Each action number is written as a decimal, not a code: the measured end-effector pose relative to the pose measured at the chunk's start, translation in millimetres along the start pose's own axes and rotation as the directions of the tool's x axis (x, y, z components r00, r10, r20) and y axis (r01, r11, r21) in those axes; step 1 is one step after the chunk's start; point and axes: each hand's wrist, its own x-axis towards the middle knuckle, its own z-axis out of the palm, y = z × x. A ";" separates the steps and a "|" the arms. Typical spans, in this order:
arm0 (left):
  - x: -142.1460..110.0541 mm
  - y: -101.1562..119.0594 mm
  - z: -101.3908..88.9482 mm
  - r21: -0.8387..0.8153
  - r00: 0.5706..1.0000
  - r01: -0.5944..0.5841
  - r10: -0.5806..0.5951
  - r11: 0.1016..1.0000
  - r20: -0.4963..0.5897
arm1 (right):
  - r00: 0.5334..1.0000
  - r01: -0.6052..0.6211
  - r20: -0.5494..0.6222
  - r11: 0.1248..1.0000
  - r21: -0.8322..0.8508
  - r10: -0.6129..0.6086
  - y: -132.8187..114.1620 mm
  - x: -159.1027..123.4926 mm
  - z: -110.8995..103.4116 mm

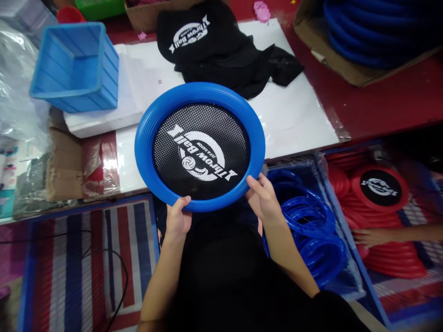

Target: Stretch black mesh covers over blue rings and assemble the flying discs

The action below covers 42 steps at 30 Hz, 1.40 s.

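Observation:
Both my hands hold a blue ring frame with a black mesh centre, a throw-ball disc (143, 143), by its near rim. The mesh carries a white "Throw Ball" print. My left hand (179, 216) grips the lower left of the rim, thumb on top and fingers hidden beneath. My right hand (265, 196) grips the lower right in the same way. Just beyond the disc, black printed mesh pieces (221, 57) lie in a loose pile on the white table sheet (297, 110).
At the left stands a blue plastic bin (74, 94). Blue rings (308, 221) fill a crate at my right. Farther right, a co-worker's hand (372, 236) touches red rings (394, 258). A carton (353, 76) holds more blue rings. A striped crate (79, 258) sits at lower left.

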 end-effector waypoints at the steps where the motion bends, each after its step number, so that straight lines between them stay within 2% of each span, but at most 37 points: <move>1: 0.3 -0.9 -1.6 -0.012 1.000 0.017 -0.017 1.000 0.003 | 1.000 0.005 0.008 1.000 -0.006 -0.005 -2.5 1.3 -2.9; 5: 0.8 -5.3 -5.5 -0.056 0.996 0.088 -0.087 0.994 0.017 | 0.998 0.056 -0.023 0.997 -0.045 -0.057 -4.8 4.5 -6.6; 9: -0.5 -6.8 -4.1 -0.062 0.995 0.103 -0.102 0.993 0.020 | 0.991 0.104 -0.081 0.993 -0.055 -0.108 -1.7 5.9 -1.9; 14: -2.7 -2.9 -1.7 -0.051 0.995 0.093 -0.092 0.994 0.030 | 0.982 0.117 -0.141 0.991 -0.061 -0.124 0.2 8.1 3.2; 20: 2.0 -1.0 -6.3 -0.039 0.998 0.046 -0.044 0.998 0.042 | 0.988 0.104 -0.110 0.992 -0.077 -0.112 5.6 6.7 1.3; 26: 14.4 8.7 -29.8 0.018 0.996 0.060 -0.061 0.998 0.062 | 0.989 0.116 0.113 0.971 -0.211 -0.094 3.1 9.5 -28.9; 29: 20.2 17.3 -45.7 0.078 0.993 0.071 -0.078 0.994 0.085 | 0.984 0.164 0.101 0.967 -0.194 -0.146 3.3 15.0 -46.9; 33: 24.0 25.5 -59.5 0.178 0.984 0.018 -0.049 0.984 0.172 | 0.974 0.224 0.023 0.957 -0.183 -0.223 14.4 20.0 -60.0; 39: 24.4 33.0 -58.8 0.260 0.977 -0.036 -0.021 0.965 0.214 | 0.961 0.274 0.018 0.941 -0.199 -0.276 32.8 23.9 -68.5; 42: 20.2 39.9 -54.5 0.321 0.974 -0.131 0.061 0.938 0.220 | 0.960 0.281 0.071 0.928 -0.243 -0.272 16.2 29.6 -78.3</move>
